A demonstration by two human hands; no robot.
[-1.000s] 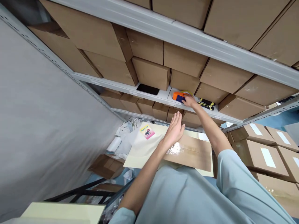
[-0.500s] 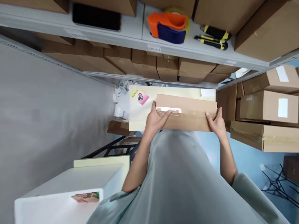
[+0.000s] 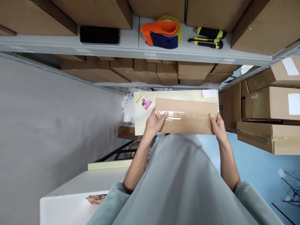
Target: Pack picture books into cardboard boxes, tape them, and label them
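Note:
A flat, wide cardboard box is held level in front of my body, with a strip of clear shiny tape along its middle. My left hand grips its left end, thumb on top and fingers hidden beneath or behind. At the right end my right hand holds it the same way. Beneath the box is a cream tabletop. On that top lie a colourful yellow and pink card and a small white paper.
Above the table, a grey shelf bears a black phone, an orange and blue tape dispenser, yellow-black utility knives and boxes. Stacked cartons stand at right. A white box sits lower left.
The box's top face now shows broader, and my left thumb sits slightly further left on it. My view has shifted, so the shelf items appear lower.

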